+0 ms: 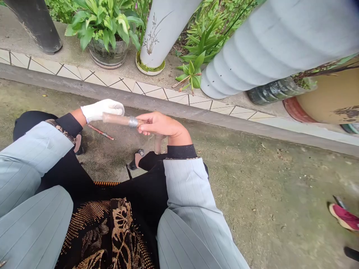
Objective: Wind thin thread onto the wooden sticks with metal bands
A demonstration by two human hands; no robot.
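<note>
My left hand (103, 110), in a white knit glove, has its fingers curled together; what they hold, if anything, is hidden. My bare right hand (159, 124) grips one end of a pale brown stick-like handle (116, 119), with silvery wire (132, 121) wound around it close to my fingers. The handle's free end points left, just below the glove. Another pale rounded piece (158, 143) shows beneath my right hand, partly covered. On the ground under the left wrist lies a thin reddish stick-like tool (101, 132).
Ahead runs a low tiled ledge (117, 83) bearing a potted leafy plant (109, 50), a white column-like pot (157, 35) and a large ribbed grey pipe (252, 48). My black shoes (136, 160) rest on the concrete. A red shoe (344, 216) is at far right.
</note>
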